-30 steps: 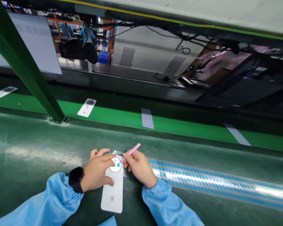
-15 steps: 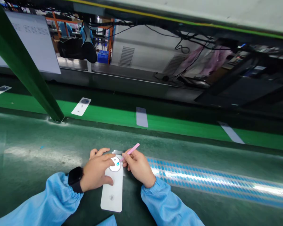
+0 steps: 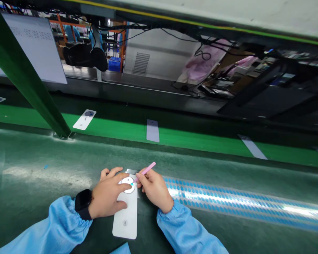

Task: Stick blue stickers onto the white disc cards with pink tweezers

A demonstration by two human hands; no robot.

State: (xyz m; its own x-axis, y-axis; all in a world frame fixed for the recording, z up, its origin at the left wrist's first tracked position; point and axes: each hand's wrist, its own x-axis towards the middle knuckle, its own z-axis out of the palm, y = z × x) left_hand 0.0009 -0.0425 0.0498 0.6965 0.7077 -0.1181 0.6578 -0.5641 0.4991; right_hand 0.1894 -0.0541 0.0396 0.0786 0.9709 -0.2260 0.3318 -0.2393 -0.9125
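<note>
A white phone back panel (image 3: 128,211) lies on the green worktop, with a round-cornered white camera ring area (image 3: 127,180) at its far end. My left hand (image 3: 106,194) spreads over the panel's left side, fingers apart, one fingertip touching a small blue sticker (image 3: 131,183) on the ring area. Pinched in my right hand (image 3: 155,188) are pink tweezers (image 3: 149,168), their tip down beside that sticker and that fingertip. The tweezers' very tip is too small to make out clearly.
A clear sheet of blue dot stickers (image 3: 228,200) stretches to the right. Beyond the worktop runs a green conveyor belt (image 3: 122,127) carrying several panels, including a white panel (image 3: 153,131). A green post (image 3: 34,77) stands at left. A blue scrap (image 3: 122,248) lies near the front.
The panels on the belt have shifted left. My left fingertip has moved right onto the blue sticker, covering part of it. The right hand and tweezers have barely moved.
</note>
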